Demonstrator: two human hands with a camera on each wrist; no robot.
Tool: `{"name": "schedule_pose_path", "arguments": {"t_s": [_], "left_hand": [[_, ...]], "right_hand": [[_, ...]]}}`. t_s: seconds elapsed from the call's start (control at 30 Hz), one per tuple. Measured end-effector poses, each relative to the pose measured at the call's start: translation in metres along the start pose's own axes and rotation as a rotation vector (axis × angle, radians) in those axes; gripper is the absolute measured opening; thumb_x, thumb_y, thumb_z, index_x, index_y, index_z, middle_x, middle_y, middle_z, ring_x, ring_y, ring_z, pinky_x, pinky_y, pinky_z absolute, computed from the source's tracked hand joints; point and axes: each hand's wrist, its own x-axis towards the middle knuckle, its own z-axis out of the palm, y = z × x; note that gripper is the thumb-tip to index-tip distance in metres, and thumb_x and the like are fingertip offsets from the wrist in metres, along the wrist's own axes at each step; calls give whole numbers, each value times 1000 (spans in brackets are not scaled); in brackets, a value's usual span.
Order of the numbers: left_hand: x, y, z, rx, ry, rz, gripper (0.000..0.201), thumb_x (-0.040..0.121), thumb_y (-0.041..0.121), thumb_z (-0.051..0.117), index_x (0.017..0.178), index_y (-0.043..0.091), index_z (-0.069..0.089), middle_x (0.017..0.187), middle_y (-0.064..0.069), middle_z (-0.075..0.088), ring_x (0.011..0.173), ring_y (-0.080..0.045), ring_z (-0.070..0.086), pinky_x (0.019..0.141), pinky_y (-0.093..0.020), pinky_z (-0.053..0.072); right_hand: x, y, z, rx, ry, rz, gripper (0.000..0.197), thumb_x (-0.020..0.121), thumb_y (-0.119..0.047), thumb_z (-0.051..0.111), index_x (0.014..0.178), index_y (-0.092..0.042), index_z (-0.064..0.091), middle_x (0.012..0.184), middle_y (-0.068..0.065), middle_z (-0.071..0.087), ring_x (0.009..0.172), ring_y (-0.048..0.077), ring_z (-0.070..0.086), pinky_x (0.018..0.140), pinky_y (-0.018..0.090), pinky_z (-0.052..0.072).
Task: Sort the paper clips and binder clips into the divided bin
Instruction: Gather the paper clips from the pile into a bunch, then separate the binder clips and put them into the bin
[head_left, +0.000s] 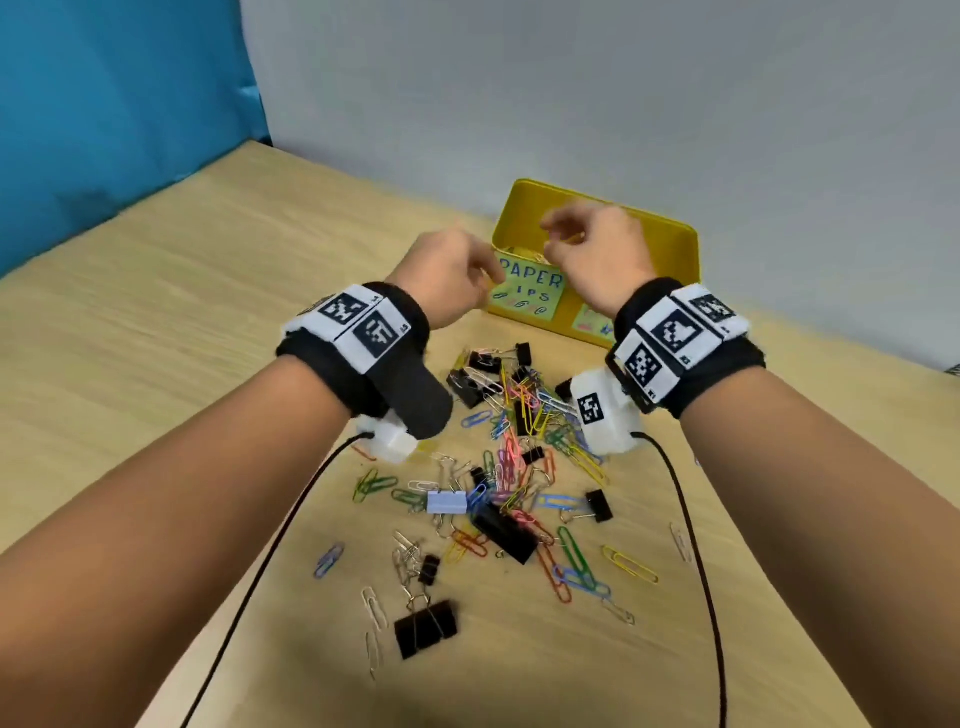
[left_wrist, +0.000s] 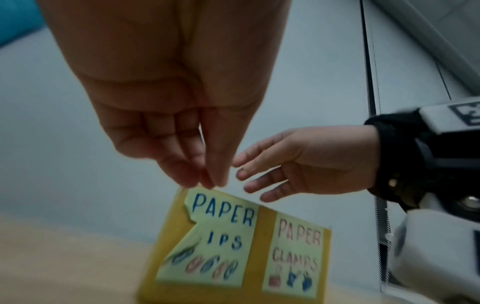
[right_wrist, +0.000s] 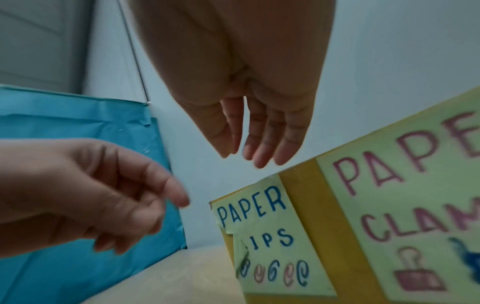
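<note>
The yellow divided bin (head_left: 652, 244) stands at the table's back. Its front carries a "PAPER ..IPS" label (left_wrist: 221, 236) on the left and a "PAPER CLAMPS" label (left_wrist: 296, 257) on the right. My right hand (head_left: 556, 239) hovers over the left compartment; its fingers (right_wrist: 259, 152) hang straight and hold nothing. My left hand (head_left: 485, 278) is beside the bin's front left corner. Its fingertips (left_wrist: 207, 181) are drawn close together with nothing visible between them. A mixed pile of coloured paper clips and black binder clips (head_left: 514, 457) lies on the table below my wrists.
A large black binder clip (head_left: 426, 629) and a lavender one (head_left: 447, 503) lie nearer me. Black cables (head_left: 270, 561) trail from both wrist cameras across the wooden table (head_left: 182, 291). A blue sheet (head_left: 104, 104) and a grey wall close the back.
</note>
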Motion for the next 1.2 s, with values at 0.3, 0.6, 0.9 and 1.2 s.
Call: {"name": "schedule_pose_path", "arguments": {"t_s": [0.3, 0.6, 0.9, 1.2], "left_hand": [[-68, -36, 25, 286, -391, 23, 53, 87, 14, 61, 138, 20, 47, 138, -9, 40, 125, -23, 45, 101, -23, 35], [-72, -48, 15, 209, -94, -6, 21, 90, 8, 55, 101, 5, 73, 109, -13, 71, 102, -25, 63, 87, -24, 45], [-51, -68, 10, 146, 59, -62, 45, 90, 6, 53, 134, 16, 51, 150, -7, 39, 138, -22, 37, 114, -29, 29], [-42, -49, 30, 716, -457, 81, 58, 96, 15, 38, 149, 28, 21, 161, 6, 3, 149, -25, 4, 115, -57, 11]], "right_hand": [[-74, 1, 15, -342, -856, 28, 26, 89, -12, 57, 112, -11, 68, 95, 8, 69, 63, 11, 57, 58, 22, 49], [-74, -15, 34, -394, -499, -21, 29, 92, -7, 43, 111, -9, 65, 117, 11, 63, 102, 24, 58, 85, 30, 48], [-62, -5, 49, -322, -389, 35, 43, 87, 8, 41, 117, -14, 63, 128, 9, 60, 119, 26, 55, 102, 36, 47], [-62, 0, 48, -485, -497, 55, 38, 89, -1, 44, 118, -14, 64, 126, 10, 61, 115, 28, 57, 97, 37, 49]]}}
